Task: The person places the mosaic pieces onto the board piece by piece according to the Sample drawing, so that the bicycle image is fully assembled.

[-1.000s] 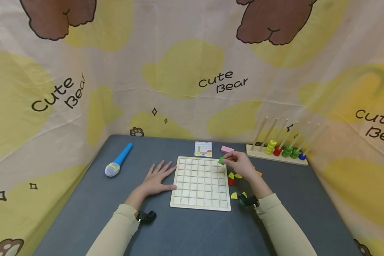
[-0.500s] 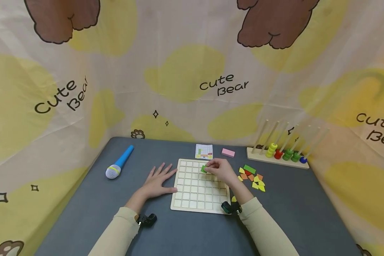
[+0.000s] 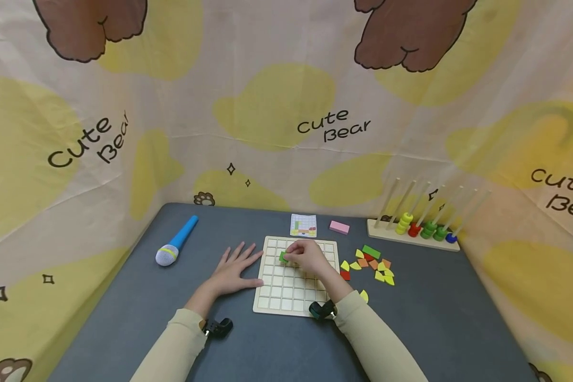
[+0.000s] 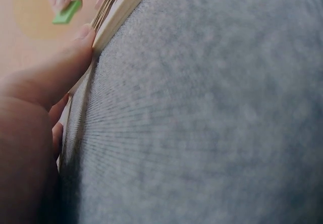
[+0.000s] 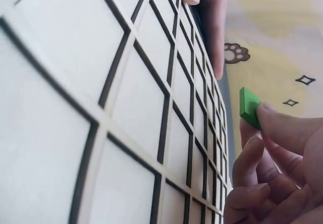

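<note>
A small green square tile (image 5: 249, 107) is pinched between the thumb and fingers of my right hand (image 3: 309, 258), above the upper left part of the wooden grid board (image 3: 283, 298). In the right wrist view a gap shows between the tile and the board's white squares. My left hand (image 3: 235, 274) lies flat on the table with fingers spread, thumb and fingertips at the board's left edge. The left wrist view shows its thumb (image 4: 75, 57) against the wooden rim. My right hand and forearm hide part of the grid.
Right of the board lie several yellow, orange, red and green pieces (image 3: 373, 263). Behind it are a pattern card (image 3: 303, 225) and a pink block (image 3: 339, 227). A peg rack with colored beads (image 3: 413, 233) stands back right; a toy microphone (image 3: 176, 241) lies left.
My right hand has carried the green tile leftward across the board, from its upper right corner to the upper left part. The left hand has stayed in place.
</note>
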{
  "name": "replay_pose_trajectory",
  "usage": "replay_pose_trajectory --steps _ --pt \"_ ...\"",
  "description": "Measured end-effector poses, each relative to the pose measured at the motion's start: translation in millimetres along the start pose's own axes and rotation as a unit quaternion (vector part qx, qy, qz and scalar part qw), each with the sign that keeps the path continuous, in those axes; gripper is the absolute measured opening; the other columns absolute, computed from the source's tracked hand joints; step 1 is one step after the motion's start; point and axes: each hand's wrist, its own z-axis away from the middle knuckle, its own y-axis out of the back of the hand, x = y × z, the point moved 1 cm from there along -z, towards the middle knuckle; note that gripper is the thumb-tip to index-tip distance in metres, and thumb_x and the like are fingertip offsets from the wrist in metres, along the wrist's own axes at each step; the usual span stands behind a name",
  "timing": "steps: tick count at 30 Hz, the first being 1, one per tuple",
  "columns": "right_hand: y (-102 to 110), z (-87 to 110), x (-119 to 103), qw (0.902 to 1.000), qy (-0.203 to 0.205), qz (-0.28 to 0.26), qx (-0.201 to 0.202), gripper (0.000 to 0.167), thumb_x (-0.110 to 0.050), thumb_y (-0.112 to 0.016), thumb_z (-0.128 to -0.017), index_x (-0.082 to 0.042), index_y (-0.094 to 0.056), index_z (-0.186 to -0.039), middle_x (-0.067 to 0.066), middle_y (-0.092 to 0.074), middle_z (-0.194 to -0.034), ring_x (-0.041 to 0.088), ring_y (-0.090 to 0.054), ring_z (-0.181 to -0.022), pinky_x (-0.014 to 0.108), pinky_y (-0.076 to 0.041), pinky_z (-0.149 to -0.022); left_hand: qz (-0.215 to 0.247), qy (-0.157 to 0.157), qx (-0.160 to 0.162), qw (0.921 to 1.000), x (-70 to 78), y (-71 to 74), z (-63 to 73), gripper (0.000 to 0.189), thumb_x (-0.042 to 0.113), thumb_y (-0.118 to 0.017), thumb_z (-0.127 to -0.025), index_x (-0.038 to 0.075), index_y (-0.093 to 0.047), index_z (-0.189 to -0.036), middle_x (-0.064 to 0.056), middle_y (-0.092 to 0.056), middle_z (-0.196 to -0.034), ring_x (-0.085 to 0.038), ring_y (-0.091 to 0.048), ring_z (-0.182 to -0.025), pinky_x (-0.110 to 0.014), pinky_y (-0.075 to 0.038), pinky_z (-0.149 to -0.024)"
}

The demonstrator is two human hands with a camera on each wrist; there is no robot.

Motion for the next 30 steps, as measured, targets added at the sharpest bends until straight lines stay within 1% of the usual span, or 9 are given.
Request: replay_pose_trajectory --steps 8,12,23,28,30 --pt "-12 -8.9 0 0.9994 0.001 0.035 0.009 0.013 -0.022 -0.078 -0.090 -0.011 -0.073 -0.091 0.001 -0.067 -0.080 0.014 -0.057 -0.070 0.027 -0.047 -0.061 0.001 0.002 -0.002 1.0000 -0.7 -0.1 -1.4 0.090 0.074 -0.059 -0.086 0.034 -0.028 -0.160 0.001 -0.017 -0.170 -0.032 0.000 -0.158 -0.062 0.006 -0.123" --pt "-16 -10.5 0 0.9983 0.005 0.057 0.013 0.012 -0.023 -0.079 -0.090 -0.012 -0.073 -0.089 0.000 -0.067 -0.079 0.014 -0.058 -0.071 0.028 -0.047 -0.064 0.009 0.000 -0.001 1.0000 0.1 0.2 -1.1 0.090 0.073 -0.061 -0.086 0.033 -0.029 -0.160 0.000 -0.017 -0.170 -0.032 -0.001 -0.158 -0.062 0.006 -0.123" --pt "-20 -11.2 1 0.9949 0.004 0.099 0.017 0.009 -0.026 -0.079 -0.089 -0.019 -0.076 -0.085 -0.004 -0.068 -0.077 0.013 -0.059 -0.073 0.030 -0.047 -0.069 0.007 0.001 -0.002 1.0000 -0.1 0.5 -0.9 0.089 0.072 -0.060 -0.086 0.033 -0.030 -0.160 0.000 -0.017 -0.170 -0.032 -0.001 -0.158 -0.061 0.006 -0.123" --pt "-21 -12.0 -1 0.9907 0.003 0.135 0.021 0.011 -0.028 -0.080 -0.089 -0.018 -0.075 -0.091 -0.004 -0.065 -0.079 0.013 -0.057 -0.073 0.030 -0.045 -0.067 0.009 0.003 -0.003 1.0000 -0.5 -0.3 -1.5 0.089 0.073 -0.060 -0.086 0.034 -0.029 -0.160 0.000 -0.017 -0.170 -0.032 0.000 -0.158 -0.062 0.006 -0.123" --pt "-20 -10.7 -2 0.9911 0.005 0.131 0.022 0.013 -0.028 -0.080 -0.088 -0.018 -0.074 -0.094 -0.003 -0.064 -0.080 0.014 -0.057 -0.073 0.030 -0.045 -0.067 0.009 0.004 -0.005 0.9999 -0.3 -0.7 -1.6 0.089 0.073 -0.060 -0.086 0.034 -0.029 -0.160 0.000 -0.017 -0.170 -0.032 0.000 -0.158 -0.062 0.006 -0.123"
